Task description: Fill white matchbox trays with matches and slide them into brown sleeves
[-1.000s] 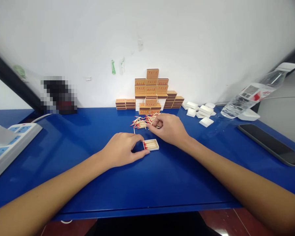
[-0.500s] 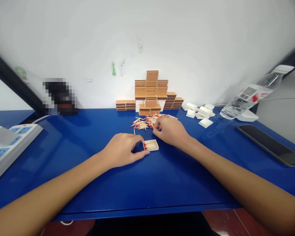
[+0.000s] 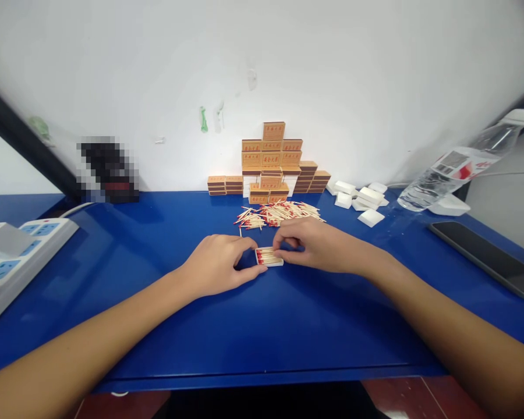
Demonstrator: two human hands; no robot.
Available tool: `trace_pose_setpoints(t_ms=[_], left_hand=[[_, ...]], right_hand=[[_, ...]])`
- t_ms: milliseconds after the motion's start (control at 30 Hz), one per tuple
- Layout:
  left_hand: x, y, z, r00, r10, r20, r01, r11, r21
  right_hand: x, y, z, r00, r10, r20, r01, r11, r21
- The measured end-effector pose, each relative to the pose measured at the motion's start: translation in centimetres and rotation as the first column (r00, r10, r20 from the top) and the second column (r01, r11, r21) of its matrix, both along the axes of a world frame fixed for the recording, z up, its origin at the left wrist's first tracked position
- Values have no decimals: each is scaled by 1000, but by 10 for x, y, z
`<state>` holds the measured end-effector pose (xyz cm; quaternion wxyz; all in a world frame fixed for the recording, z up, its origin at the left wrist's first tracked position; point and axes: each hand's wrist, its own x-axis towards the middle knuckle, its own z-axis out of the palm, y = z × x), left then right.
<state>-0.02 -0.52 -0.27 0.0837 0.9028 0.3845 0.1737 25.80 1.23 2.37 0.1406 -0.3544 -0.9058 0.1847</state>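
In the head view a small white matchbox tray (image 3: 276, 265) lies on the blue table with red-headed matches (image 3: 266, 256) in it. My left hand (image 3: 220, 263) grips its left end, thumb at the near corner and forefinger at the far one. Over the tray's right end, my right hand (image 3: 317, 244) has thumb and forefinger pinched on matches, whose number I cannot make out. Just beyond the hands is a loose heap of matches (image 3: 288, 213). A single match (image 3: 240, 232) lies off its left side.
Stacked orange-brown matchboxes (image 3: 272, 159) stand against the wall. To their right lie several white trays (image 3: 369, 196). A tilted water bottle (image 3: 456, 163) and a phone (image 3: 489, 256) are on the right, a power strip (image 3: 30, 256) on the left.
My right hand has come from the match heap toward me, to the tray. My left hand keeps its grip. The view has shifted slightly.
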Motion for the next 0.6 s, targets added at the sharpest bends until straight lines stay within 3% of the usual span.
trace_pose_setpoints(t_ms=[300, 400, 500, 600], left_hand=[[0, -1, -1, 1000, -3, 3, 3, 1000, 4], [-1, 0, -1, 1000, -27, 8, 27, 1000, -2], [-1, 0, -1, 998, -62, 14, 63, 998, -15], [0, -1, -1, 997, -71, 19, 72, 997, -12]], right_hand=[[1, 0, 1, 997, -15, -71, 20, 998, 60], [17, 10, 4, 984, -165, -66, 175, 965, 194], [42, 25, 7, 918, -395, 5, 369, 862, 347], [58, 34, 9, 891, -440, 113, 391, 869, 305]])
